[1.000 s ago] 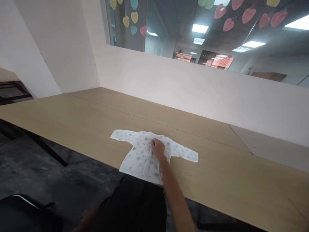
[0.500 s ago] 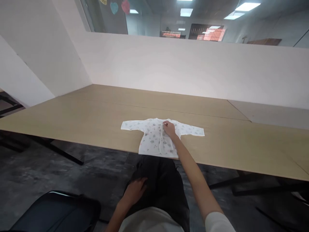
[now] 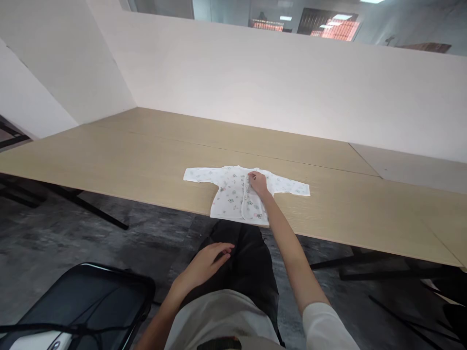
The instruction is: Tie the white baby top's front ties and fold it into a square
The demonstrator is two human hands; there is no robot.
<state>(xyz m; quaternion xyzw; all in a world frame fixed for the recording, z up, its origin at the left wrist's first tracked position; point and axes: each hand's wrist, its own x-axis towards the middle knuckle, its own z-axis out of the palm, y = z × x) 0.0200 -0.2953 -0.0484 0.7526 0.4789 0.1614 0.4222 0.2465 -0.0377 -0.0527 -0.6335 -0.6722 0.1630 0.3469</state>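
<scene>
A white long-sleeved baby shirt (image 3: 228, 204) with a small printed pattern lies flat on a light wood table (image 3: 328, 214), sleeves spread, its lower hem at the table's front edge. My right hand (image 3: 258, 183) rests on the shirt's chest, with its fingers pinching the front opening near the collar. The hand hides part of that opening. My left hand (image 3: 206, 262) hangs well below the table, just above my dark trousers (image 3: 246, 262), fingers extended and holding nothing.
A low white wall (image 3: 255, 82) runs along the table's far side, with a grey panel (image 3: 412, 167) at its right end. A black chair seat (image 3: 87, 296) with a cable across it sits at lower left. Black table legs (image 3: 87, 209) stand on the dark floor.
My left hand has lifted off my trousers and moved slightly forward. The view has tilted a little, and the shirt and my right hand have stayed in about the same place.
</scene>
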